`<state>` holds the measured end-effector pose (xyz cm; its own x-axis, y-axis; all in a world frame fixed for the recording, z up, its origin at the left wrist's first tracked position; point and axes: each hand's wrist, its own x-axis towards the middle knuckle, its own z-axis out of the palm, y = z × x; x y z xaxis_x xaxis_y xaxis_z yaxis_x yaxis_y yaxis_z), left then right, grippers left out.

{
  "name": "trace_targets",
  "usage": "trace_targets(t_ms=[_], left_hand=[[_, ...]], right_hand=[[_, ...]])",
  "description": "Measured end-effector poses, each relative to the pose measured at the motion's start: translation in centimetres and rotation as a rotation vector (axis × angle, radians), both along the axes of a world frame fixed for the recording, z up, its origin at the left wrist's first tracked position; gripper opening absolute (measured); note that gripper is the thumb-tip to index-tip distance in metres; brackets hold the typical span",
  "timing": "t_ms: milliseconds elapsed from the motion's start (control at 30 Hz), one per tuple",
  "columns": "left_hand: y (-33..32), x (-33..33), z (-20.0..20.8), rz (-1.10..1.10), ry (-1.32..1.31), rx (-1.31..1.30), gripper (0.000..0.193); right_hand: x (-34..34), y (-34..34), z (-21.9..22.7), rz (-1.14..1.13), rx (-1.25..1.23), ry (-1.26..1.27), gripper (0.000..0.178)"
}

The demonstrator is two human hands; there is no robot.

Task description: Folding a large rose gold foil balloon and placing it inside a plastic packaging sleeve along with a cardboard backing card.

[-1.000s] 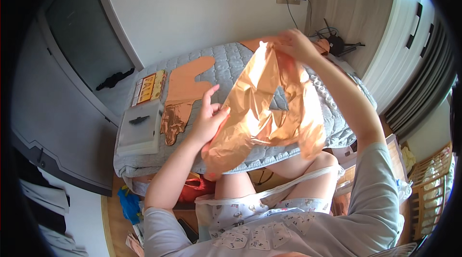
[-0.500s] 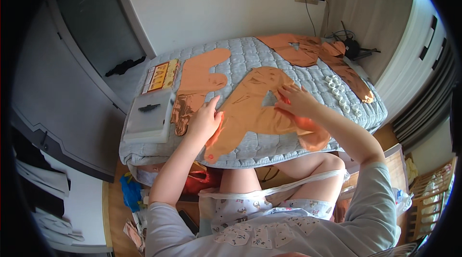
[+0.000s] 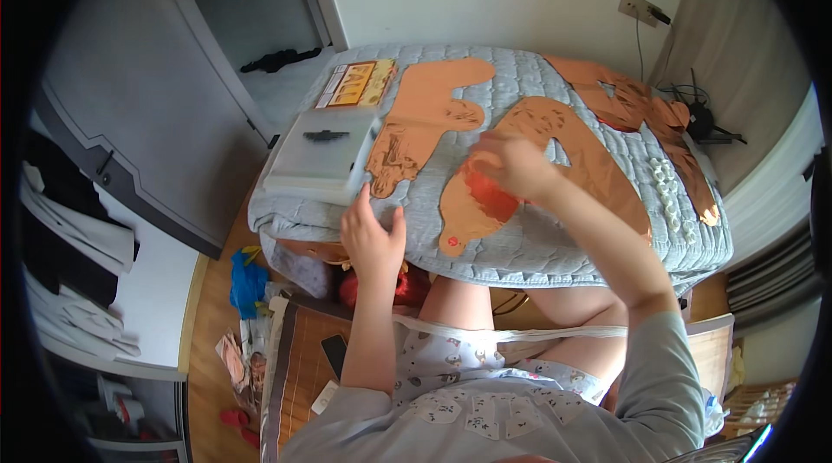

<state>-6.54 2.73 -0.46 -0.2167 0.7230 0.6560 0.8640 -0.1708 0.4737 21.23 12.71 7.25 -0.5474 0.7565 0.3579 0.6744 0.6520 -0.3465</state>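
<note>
A flat, copper-coloured letter-shaped foil balloon lies on the bed in front of me. My right hand is over its left leg, fingers curled in, their tips hidden against a shiny red patch of the foil. What they pinch, if anything, does not show. My left hand is off the foil at the bed's front edge, thumb and fingers apart, holding nothing. Just beyond it lies a second letter-shaped foil balloon, crinkled at its near end.
A translucent plastic case and a flat printed package rest on the bed's left side. More copper foil spreads across the far right. Nearby are a row of small white rings and a black device with cables.
My view has turned left. My left hand has come off the balloon's edge toward me. My right hand has moved from around the balloon's centre opening to its left leg.
</note>
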Motion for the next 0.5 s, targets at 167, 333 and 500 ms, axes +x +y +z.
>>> trace_targets(t_ms=[167,333,500], left_hand=[[0.4,1.2,0.3,0.056,-0.009,-0.154,0.070],[0.2,0.6,-0.7,0.027,-0.011,-0.102,0.069],[0.1,0.6,-0.9,0.016,-0.035,-0.107,0.069]], right_hand=[[-11.9,-0.6,-1.7,0.232,0.069,0.082,0.027],[-15.7,-0.7,-1.9,0.159,-0.063,-0.109,0.020],[-15.9,0.5,-2.0,0.072,-0.113,-0.143,0.022]])
